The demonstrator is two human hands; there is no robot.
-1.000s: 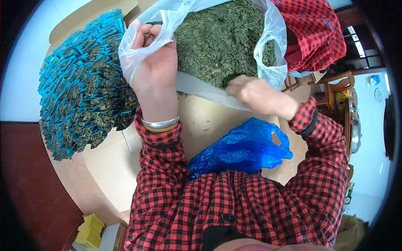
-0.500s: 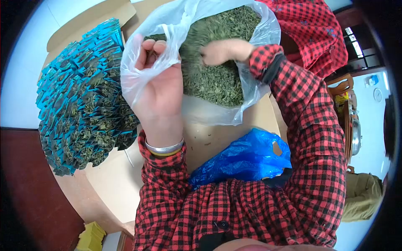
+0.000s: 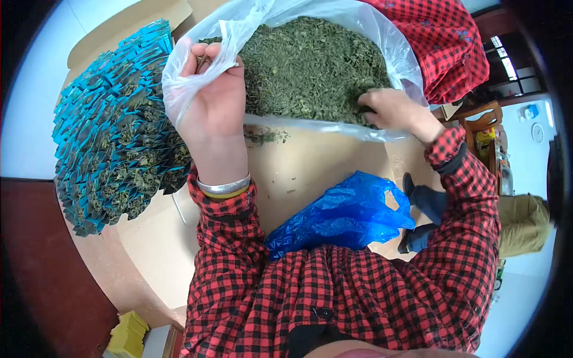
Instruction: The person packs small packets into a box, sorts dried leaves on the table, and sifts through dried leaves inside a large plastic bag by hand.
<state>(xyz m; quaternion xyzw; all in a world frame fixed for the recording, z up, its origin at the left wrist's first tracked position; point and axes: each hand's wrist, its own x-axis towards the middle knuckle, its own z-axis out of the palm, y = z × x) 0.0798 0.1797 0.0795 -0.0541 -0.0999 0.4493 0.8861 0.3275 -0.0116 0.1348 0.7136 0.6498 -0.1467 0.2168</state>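
My left hand (image 3: 216, 98) is closed on the gathered rim of a clear plastic bag (image 3: 409, 51), palm turned up. Dried green leaves (image 3: 310, 65) fill the wide mouth of the bag. At the right part of the leaves is my right hand (image 3: 397, 112), its fingers curled at their surface; what it may hold is hidden. A big stack of blue-edged packets (image 3: 119, 131) with leaves in them stands left of my left hand. Some loose leaves (image 3: 265, 136) lie on the board below the bag.
A crumpled blue plastic bag (image 3: 346, 215) lies near my body on the tan board (image 3: 239, 161). Red checked cloth (image 3: 447, 48) is at the upper right. A person's legs (image 3: 427, 206) show at the right, beside a wooden chair (image 3: 483, 122). A yellow object (image 3: 128, 334) is at the lower left.
My right hand has moved from the middle of the leaves to their right side. The bag's mouth is spread wider to the right. My left hand keeps its hold. The person's legs have come into view.
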